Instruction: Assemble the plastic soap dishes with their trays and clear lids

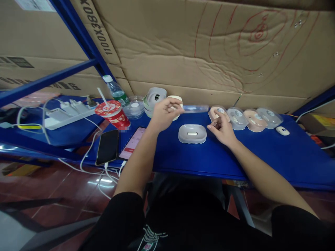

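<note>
My left hand [167,112] pinches a clear plastic lid [195,109] by its left end, holding it nearly edge-on above the table. Below the lid, a grey oval soap-box-like dish [192,129] with a pale slot in its middle sits on the blue tabletop. My right hand [223,129] hovers to the right of that dish, thumb and fingers apart, with nothing visible in it. Behind its fingers stands a peach box [213,111] with a clear cover. Stacked grey and green dishes [156,94] and a cream dish [176,99] are partly hidden by my left hand.
Several clear-covered boxes [255,120] line the right back, near a white mouse [282,130]. Clear lids [135,108], a water bottle [116,91], a red cup [113,115], a dark phone [107,147] and a lit phone [131,143] stand left. Cardboard [167,59] walls the back.
</note>
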### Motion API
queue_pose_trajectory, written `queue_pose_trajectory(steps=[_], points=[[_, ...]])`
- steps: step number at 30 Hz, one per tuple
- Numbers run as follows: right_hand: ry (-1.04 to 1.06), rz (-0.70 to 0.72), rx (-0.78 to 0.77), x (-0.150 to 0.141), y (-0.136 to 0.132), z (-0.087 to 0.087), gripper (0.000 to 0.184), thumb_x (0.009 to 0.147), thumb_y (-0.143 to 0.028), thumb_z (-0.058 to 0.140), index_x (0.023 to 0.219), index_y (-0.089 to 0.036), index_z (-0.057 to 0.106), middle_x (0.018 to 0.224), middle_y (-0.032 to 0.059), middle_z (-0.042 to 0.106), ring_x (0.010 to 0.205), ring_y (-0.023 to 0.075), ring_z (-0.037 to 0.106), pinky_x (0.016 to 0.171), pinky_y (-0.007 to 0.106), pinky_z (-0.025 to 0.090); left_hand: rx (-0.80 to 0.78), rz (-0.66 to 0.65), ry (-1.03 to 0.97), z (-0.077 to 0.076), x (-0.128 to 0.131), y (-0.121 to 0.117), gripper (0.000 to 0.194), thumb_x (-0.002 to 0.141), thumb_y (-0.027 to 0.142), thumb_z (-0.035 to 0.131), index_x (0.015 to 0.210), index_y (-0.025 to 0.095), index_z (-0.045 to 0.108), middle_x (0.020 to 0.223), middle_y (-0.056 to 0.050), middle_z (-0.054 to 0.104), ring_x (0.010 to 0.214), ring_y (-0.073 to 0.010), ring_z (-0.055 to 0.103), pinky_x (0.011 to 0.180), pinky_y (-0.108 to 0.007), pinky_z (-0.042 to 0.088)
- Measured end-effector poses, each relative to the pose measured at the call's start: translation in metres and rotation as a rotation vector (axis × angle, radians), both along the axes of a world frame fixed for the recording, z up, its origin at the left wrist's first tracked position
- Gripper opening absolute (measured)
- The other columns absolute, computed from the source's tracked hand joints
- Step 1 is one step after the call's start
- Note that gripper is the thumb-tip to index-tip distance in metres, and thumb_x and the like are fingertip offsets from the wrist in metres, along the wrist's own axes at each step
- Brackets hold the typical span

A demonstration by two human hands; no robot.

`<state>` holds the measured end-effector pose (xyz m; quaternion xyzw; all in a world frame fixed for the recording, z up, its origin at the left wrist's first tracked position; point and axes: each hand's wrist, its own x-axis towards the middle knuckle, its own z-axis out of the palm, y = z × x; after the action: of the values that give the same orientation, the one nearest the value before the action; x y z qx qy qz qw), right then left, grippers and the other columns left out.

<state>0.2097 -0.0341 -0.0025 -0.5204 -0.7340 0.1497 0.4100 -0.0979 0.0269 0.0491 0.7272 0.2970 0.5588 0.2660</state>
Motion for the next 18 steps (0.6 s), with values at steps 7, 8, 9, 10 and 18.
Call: queue_pose_trajectory(steps=[7, 8, 9, 10, 18], points=[[0.065, -0.026, -0.006, -0.011, -0.01, 0.008, 0.061, 0.095, -0.082, 0.053, 0.089, -0.023, 0.069, 0.076, 0.0051, 0.073, 0.067, 0.0218, 0.065, 0.068, 0.037, 0.053, -0.066, -0.054, 0.32, 0.001, 0.032, -0.03, 0.032, 0.096, 0.035, 0.076, 0.124, 0.019, 0.074, 0.104, -0.005, 0.08, 0.072, -0.0111, 0.068, 0.067, -0.025, 0.054], [0.08, -0.021, -0.048, -0.012, -0.009, 0.007, 0.066, 0.096, -0.084, 0.048, 0.083, -0.023, 0.068, 0.07, 0.0045, 0.071, 0.065, 0.0213, 0.064, 0.066, 0.036, 0.051, -0.013, -0.014, 0.393, 0.003, 0.032, -0.032, 0.036, 0.096, 0.036, 0.077, 0.128, 0.02, 0.073, 0.107, -0.005, 0.08, 0.081, -0.0142, 0.072, 0.074, -0.027, 0.057], [0.08, -0.02, -0.094, -0.012, -0.009, 0.007, 0.07, 0.097, -0.086, 0.043, 0.078, -0.023, 0.067, 0.065, 0.004, 0.068, 0.062, 0.0208, 0.062, 0.065, 0.035, 0.049, 0.037, 0.025, 0.471, 0.004, 0.031, -0.033, 0.039, 0.096, 0.038, 0.076, 0.13, 0.021, 0.073, 0.109, -0.006, 0.081, 0.092, -0.0175, 0.074, 0.082, -0.03, 0.058], [0.063, -0.027, -0.139, -0.013, -0.007, 0.006, 0.074, 0.097, -0.088, 0.04, 0.073, -0.023, 0.066, 0.061, 0.0036, 0.066, 0.06, 0.0207, 0.061, 0.063, 0.035, 0.047, 0.071, 0.063, 0.55, 0.004, 0.03, -0.034, 0.039, 0.098, 0.041, 0.074, 0.132, 0.021, 0.073, 0.11, -0.006, 0.081, 0.101, -0.0205, 0.075, 0.088, -0.033, 0.058], [-0.304, -0.092, -0.446, -0.02, 0.002, 0.003, 0.084, 0.093, -0.094, 0.029, 0.06, -0.023, 0.059, 0.067, 0.0073, 0.068, 0.069, 0.023, 0.061, 0.062, 0.036, 0.036, -0.152, 0.285, 1.21, -0.001, 0.029, -0.038, 0.051, 0.111, 0.049, 0.042, 0.126, 0.015, 0.076, 0.127, -0.019, 0.077, 0.115, -0.0328, 0.074, 0.094, -0.043, 0.056]])
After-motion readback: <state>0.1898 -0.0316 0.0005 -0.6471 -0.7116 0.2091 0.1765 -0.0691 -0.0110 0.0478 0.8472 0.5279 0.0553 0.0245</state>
